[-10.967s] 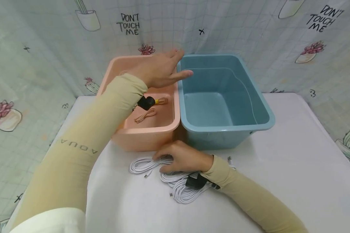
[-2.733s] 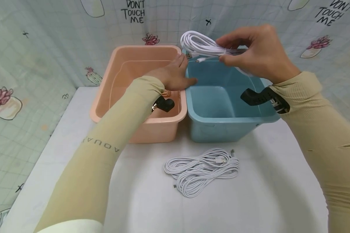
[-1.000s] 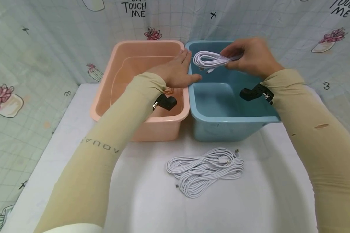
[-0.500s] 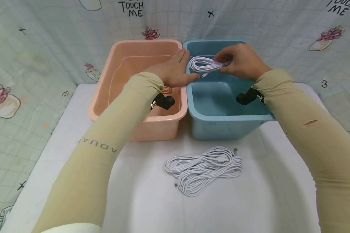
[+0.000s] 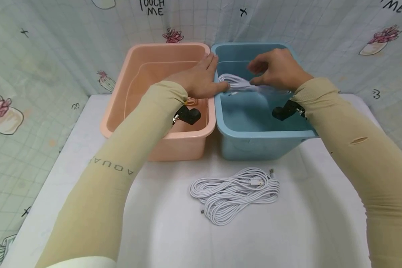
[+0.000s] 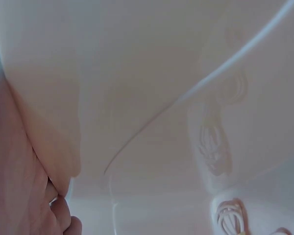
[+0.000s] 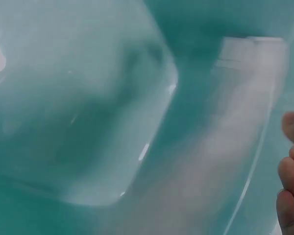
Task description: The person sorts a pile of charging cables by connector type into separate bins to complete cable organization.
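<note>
My left hand point(image 5: 201, 80) lies with straight fingers on the meeting rims of the pink bin point(image 5: 160, 137) and the blue bin point(image 5: 268, 134). My right hand point(image 5: 278, 70) is over the blue bin, thumb and fingers apart, holding nothing. Just below it a coiled white USB cable point(image 5: 235, 81) drops inside the blue bin; in the right wrist view the cable point(image 7: 235, 122) is a motion blur beside the fingers point(image 7: 290, 171). Several more white cables point(image 5: 236, 195) lie coiled in a pile on the table in front of the bins.
Inside the pink bin sits a small bundled cable point(image 5: 191, 101), mostly hidden by my left wrist; the left wrist view shows a bundle point(image 6: 230, 215) on its floor. A white cloth point(image 5: 174, 230) covers the table. A patterned curtain point(image 5: 321, 33) hangs right behind the bins.
My right hand carried one white cable from the table pile to over the blue bin, lowered it, and has now let go. My left hand stays at the bin rims.
</note>
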`<state>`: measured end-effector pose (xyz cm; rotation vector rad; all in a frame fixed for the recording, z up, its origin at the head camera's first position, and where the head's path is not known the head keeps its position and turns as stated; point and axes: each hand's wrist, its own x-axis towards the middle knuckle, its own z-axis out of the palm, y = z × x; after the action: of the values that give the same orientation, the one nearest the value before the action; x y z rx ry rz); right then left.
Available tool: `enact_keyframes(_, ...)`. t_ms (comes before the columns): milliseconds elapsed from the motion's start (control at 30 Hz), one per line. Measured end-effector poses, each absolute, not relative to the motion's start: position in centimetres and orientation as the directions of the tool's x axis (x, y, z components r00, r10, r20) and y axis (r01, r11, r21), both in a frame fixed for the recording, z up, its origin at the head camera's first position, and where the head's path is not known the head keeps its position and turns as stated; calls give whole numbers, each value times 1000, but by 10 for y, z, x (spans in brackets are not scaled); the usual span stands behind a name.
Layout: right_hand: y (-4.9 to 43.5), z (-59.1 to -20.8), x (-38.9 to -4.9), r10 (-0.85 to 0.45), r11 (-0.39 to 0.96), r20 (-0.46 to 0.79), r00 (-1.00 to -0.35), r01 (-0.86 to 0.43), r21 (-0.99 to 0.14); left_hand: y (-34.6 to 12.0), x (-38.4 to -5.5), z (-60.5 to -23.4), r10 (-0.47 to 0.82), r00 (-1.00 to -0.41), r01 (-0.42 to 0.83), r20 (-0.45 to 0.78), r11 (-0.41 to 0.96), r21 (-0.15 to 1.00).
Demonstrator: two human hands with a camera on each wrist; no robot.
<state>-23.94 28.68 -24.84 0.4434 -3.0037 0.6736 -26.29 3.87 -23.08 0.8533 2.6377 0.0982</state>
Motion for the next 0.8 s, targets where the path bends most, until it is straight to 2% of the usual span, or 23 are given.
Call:
enact_keyframes(567, 286, -240, -235, -236, 864, 134, -962, -271, -425, 37, -262, -224, 577, -752, 552, -319, 815, 173)
enact_keyframes(800, 284, -237, -226, -269, 850, 206, -941, -333, -408, 37, -262, -227, 580, -745, 553, -330, 813, 182)
